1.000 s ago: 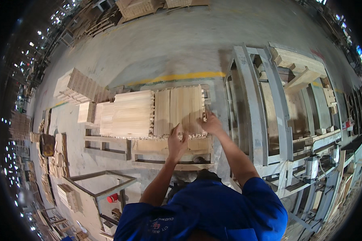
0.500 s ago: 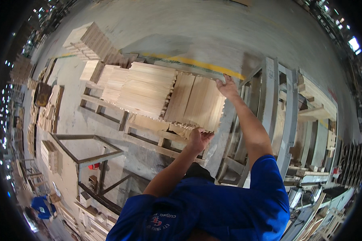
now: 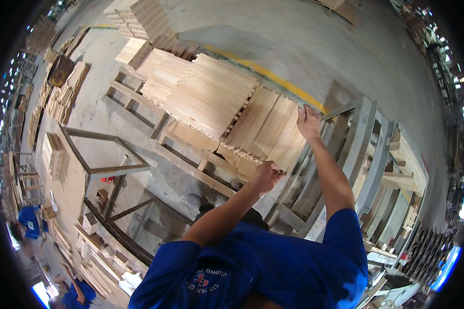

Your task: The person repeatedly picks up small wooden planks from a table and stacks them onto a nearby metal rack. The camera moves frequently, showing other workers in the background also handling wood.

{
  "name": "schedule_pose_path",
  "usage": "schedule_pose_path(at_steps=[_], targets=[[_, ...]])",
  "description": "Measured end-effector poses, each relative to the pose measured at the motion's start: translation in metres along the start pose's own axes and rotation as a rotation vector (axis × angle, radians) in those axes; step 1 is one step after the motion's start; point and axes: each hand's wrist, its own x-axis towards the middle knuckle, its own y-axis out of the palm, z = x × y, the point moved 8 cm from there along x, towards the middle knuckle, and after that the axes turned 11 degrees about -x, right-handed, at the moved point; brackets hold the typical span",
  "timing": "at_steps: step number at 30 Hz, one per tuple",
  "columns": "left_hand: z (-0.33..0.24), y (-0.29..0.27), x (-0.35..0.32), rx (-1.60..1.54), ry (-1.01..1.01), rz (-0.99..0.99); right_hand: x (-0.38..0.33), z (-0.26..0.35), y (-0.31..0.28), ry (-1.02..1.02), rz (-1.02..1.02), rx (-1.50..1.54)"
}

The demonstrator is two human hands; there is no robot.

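Pale wooden boards (image 3: pixel 211 85) lie side by side in stacked rows in front of me. At the right end of the rows, my left hand (image 3: pixel 268 176) is closed on the near end of the outermost wooden board (image 3: pixel 293 150). My right hand (image 3: pixel 309 123) grips the far end of that same board, fingers bent over its edge. The board lies level beside the others, and a dark gap separates this right-hand group from the larger stack. My fingertips are partly hidden at both ends.
A wooden pallet frame (image 3: pixel 191 162) runs along the near side of the boards. Grey metal rails (image 3: pixel 363 154) stand to the right, and an angled metal frame (image 3: pixel 105 170) to the left. Taller wood stacks (image 3: pixel 142 23) rise at the far left. Co-workers in blue (image 3: pixel 30 221) are lower left.
The view has turned, so the boards sit lower and farther right. My right hand's fingers have drawn in from a spread pose onto the board's far end. My left hand stays at the near end.
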Motion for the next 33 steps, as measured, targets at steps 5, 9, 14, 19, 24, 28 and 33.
schedule_pose_path(at_steps=[5, 9, 14, 19, 24, 28, 33], targets=[[0.0, -0.016, 0.008, -0.032, -0.023, 0.003, 0.001, 0.007, 0.001, 0.041, 0.0, -0.085], [-0.053, -0.057, -0.006, 0.344, 0.191, 0.001, 0.011, 0.022, -0.008, 0.058, 0.036, -0.238], [-0.133, -0.063, -0.033, -0.115, 0.472, -0.18, 0.05, 0.075, -0.002, -0.079, 0.137, -0.064], [-0.147, -0.034, -0.03, -0.113, 0.464, -0.214, 0.09, 0.137, 0.04, -0.243, 0.244, 0.018], [-0.151, -0.037, -0.028, -0.034, 0.463, -0.285, 0.096, 0.167, 0.066, -0.284, 0.44, 0.165], [-0.148, -0.024, -0.034, -0.052, 0.467, -0.345, 0.088, 0.168, 0.067, -0.233, 0.59, 0.188], [-0.145, -0.005, -0.048, -0.017, 0.482, -0.318, 0.087, 0.164, 0.064, -0.192, 0.551, 0.282]])
